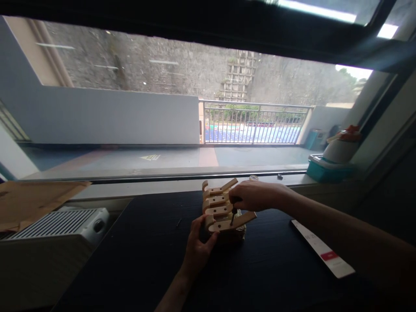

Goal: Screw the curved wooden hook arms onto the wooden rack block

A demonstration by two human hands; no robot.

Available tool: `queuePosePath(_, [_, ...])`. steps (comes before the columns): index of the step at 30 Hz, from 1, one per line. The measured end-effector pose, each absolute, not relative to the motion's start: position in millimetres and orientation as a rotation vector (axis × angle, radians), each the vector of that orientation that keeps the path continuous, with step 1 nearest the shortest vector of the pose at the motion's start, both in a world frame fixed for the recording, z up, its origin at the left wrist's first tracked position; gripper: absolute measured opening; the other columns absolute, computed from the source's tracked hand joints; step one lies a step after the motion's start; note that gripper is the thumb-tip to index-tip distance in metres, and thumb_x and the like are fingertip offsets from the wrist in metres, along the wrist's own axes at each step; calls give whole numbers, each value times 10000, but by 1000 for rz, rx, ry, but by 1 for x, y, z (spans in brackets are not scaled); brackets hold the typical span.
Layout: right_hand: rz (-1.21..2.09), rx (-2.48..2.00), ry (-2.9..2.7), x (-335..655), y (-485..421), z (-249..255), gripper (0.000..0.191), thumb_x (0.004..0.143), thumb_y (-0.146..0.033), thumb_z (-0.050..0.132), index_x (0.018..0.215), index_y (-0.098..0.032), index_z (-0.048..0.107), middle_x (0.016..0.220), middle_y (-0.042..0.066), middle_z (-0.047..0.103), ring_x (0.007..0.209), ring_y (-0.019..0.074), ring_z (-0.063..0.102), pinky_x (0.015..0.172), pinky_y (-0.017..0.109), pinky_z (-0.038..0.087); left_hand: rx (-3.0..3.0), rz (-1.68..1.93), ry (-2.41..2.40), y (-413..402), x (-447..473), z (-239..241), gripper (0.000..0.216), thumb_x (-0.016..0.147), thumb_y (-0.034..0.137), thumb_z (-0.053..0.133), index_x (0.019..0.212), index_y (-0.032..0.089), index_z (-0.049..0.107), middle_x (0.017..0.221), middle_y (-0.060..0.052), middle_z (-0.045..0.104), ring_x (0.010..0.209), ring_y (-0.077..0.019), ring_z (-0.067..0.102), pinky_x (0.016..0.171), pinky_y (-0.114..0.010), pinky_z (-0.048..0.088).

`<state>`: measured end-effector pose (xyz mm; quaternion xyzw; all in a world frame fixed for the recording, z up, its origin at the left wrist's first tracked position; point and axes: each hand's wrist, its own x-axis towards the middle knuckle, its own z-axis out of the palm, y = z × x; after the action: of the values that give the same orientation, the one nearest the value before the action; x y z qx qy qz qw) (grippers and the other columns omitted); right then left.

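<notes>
A light wooden rack (217, 211) with several curved slats, each with dark round holes, lies on the black table (156, 268). Its nearest slat is gripped at the curved left end by my left hand (199, 245), thumb in front and fingers behind. My right hand (248, 195) is closed around a screwdriver (233, 214) from above. The handle is mostly hidden in my fist. The dark shaft points down, with its tip at a hole in the nearest slat. What supports the slats underneath is partly hidden.
A white strip with a red patch (325, 251) lies right, under my forearm. A small dark screw-like piece (178, 222) lies left. Behind are a tape roll (254, 177) on the sill and a teal box (329, 170). Cardboard (35, 201) and a white radiator (65, 225) stand left.
</notes>
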<state>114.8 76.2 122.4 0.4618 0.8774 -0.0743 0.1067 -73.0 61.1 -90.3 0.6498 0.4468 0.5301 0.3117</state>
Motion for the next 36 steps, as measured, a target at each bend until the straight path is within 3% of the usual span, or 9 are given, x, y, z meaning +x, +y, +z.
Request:
queuePosePath(25, [-57, 1378, 2689, 114, 73, 103, 242, 883, -266, 451, 917, -141, 655, 879, 92, 669, 769, 181, 587, 581, 257, 329, 1631, 1389, 1230, 62, -72, -87, 477, 712, 370, 698, 1134, 185, 577, 1136, -80, 587, 1103, -256, 566, 999, -424, 454])
queuePosePath(33, [-161, 1378, 2603, 117, 73, 122, 217, 863, -253, 521, 1011, -164, 653, 914, 62, 674, 727, 151, 562, 571, 255, 323, 1610, 1405, 1202, 63, -73, -89, 456, 703, 361, 712, 1107, 192, 585, 1155, -74, 592, 1110, -247, 564, 1005, -403, 444])
queuePosePath(36, [-161, 1348, 2606, 116, 72, 126, 181, 868, -203, 509, 959, -156, 659, 926, 60, 672, 758, 147, 561, 594, 257, 329, 1624, 1402, 1204, 62, -73, -87, 450, 696, 363, 720, 1094, 197, 594, 1137, -66, 600, 1099, -247, 571, 1000, -402, 447])
